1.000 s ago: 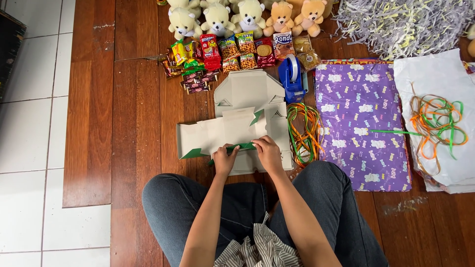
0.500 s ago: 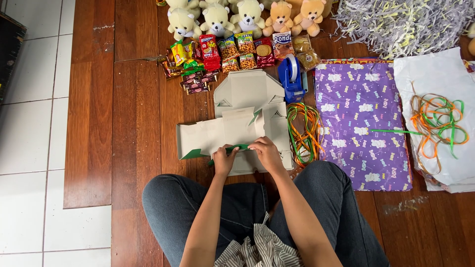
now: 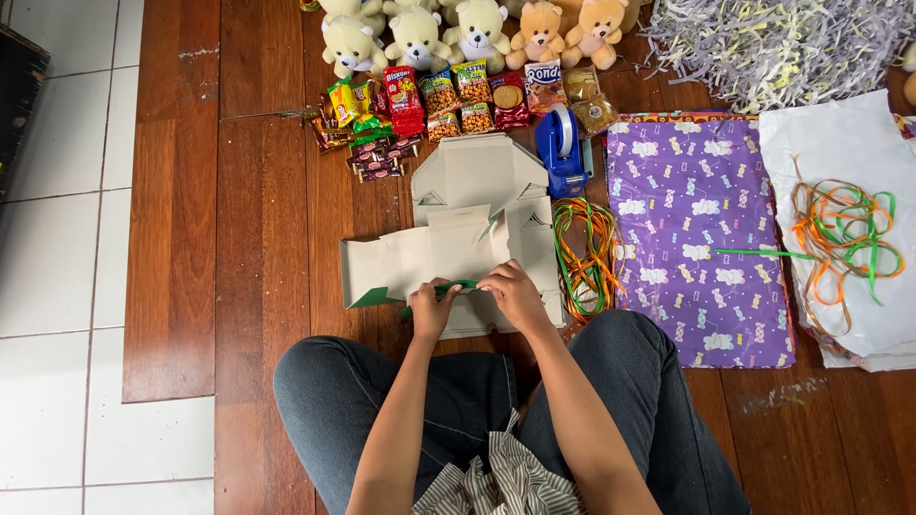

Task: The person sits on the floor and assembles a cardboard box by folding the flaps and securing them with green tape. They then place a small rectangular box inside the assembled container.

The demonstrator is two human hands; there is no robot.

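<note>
A flat, unfolded grey cardboard box (image 3: pixel 448 250) with green edges lies on the wooden floor in front of my knees. My left hand (image 3: pixel 432 307) pinches its near green flap from the left. My right hand (image 3: pixel 513 292) presses on the same near edge just to the right. Both hands touch the cardboard, fingers curled over the flap. A second folded piece of the same grey card (image 3: pixel 474 172) lies just beyond it.
Several small teddy bears (image 3: pixel 420 36) and snack packets (image 3: pixel 434 100) line the far side. A blue tape dispenser (image 3: pixel 561 151), coloured ribbons (image 3: pixel 584 250), purple wrapping paper (image 3: pixel 701 234), white sheets with more ribbons (image 3: pixel 849 224) and shredded paper (image 3: pixel 773 38) lie right. White tiles (image 3: pixel 57 248) lie left.
My hands have stayed on the box's near flap, shifting only slightly. The view has barely moved.
</note>
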